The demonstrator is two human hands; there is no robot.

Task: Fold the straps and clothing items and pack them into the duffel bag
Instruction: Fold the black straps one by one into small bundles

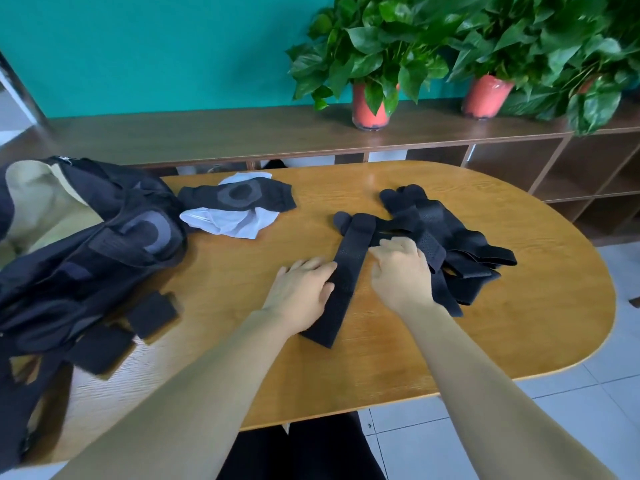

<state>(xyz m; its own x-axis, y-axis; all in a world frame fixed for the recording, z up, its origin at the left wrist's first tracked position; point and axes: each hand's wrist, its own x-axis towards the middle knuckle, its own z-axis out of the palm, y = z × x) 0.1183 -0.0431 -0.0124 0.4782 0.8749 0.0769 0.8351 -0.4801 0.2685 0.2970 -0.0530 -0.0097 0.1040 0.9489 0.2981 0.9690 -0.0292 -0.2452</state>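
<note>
The strap (351, 258) lies stretched on the table (519, 323), left hand (301, 285) pressing it flat, right hand (401, 271) pinching its edge. Matching the ends squarely before creasing should keep the fold neat.

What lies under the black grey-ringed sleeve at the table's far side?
A crumpled white garment lies under the sleeve, showing at its far and near edges. Its middle is covered.

strap (348, 271): black, fine perforated dots
strap pile (460, 244): black
knee sleeve (239, 197): black, grey ring
cloth (239, 225): white
duffel bag (100, 178): dark navy, beige lining
table (502, 323): honey-brown wood grain
plant pots (369, 109): coral red
wall (156, 46): teal
</note>
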